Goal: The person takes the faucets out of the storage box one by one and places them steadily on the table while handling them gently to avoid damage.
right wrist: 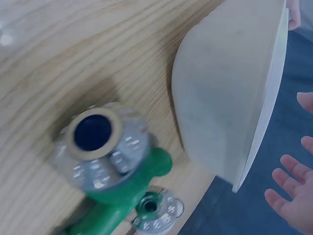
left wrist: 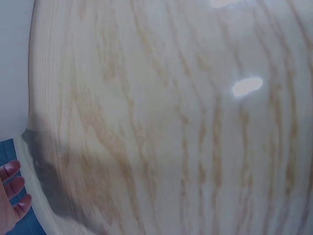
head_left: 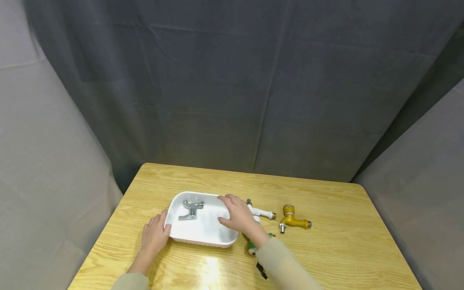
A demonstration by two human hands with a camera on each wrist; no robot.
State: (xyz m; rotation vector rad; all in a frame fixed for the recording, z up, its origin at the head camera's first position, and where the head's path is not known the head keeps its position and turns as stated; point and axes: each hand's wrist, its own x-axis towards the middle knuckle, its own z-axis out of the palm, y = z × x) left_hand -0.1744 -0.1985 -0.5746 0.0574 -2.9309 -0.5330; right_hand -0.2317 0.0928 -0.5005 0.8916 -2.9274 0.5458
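A white plastic tray [head_left: 203,231] sits on the wooden table with a chrome tap [head_left: 192,211] lying in its left part. My left hand [head_left: 155,233] is at the tray's left end, thumb near the front corner; whether it bears on the rim I cannot tell. Over the right end of the tray reaches my right hand [head_left: 237,213], fingers spread and apart from the chrome tap. In the right wrist view its fingers [right wrist: 286,183] stand beyond the tray wall [right wrist: 215,93], with nothing held between them.
Right of the tray lie a white tap [head_left: 262,213], partly covered by the right hand, and a yellow tap [head_left: 293,219]. A green tap [head_left: 251,246] and a black piece [head_left: 262,270] sit by the right sleeve. A dark curtain [head_left: 203,100] hangs behind the table.
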